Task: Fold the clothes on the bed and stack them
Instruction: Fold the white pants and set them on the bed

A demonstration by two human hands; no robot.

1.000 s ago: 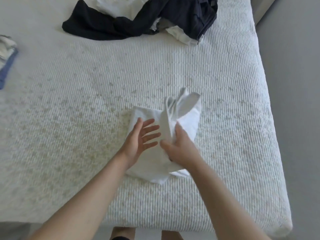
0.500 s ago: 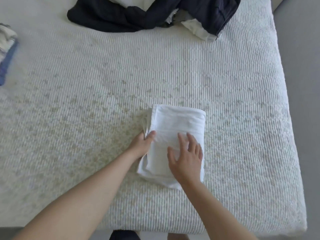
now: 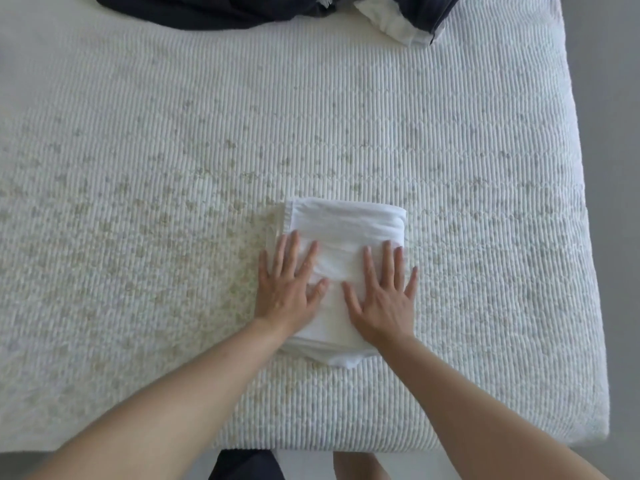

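Note:
A folded white garment [image 3: 341, 226] lies as a neat rectangle on the bed [image 3: 173, 168], near its front edge. My left hand [image 3: 287, 282] lies flat on the garment's left side with fingers spread. Pressing down on the right side is my right hand [image 3: 384, 292], also flat with straight fingers. Both palms cover the lower half of the fold. At the far edge of the bed a heap of dark clothes [image 3: 207, 12] lies unfolded, with a white piece [image 3: 391, 22] tucked in at its right end.
The bed's right edge drops to a grey floor [image 3: 616, 133]. The front edge of the bed runs just below my forearms, with my legs visible under it.
The raised right half of the white garment came down into a flat fold. My left hand moved from the fold's left edge onto its top, and both hands now press flat.

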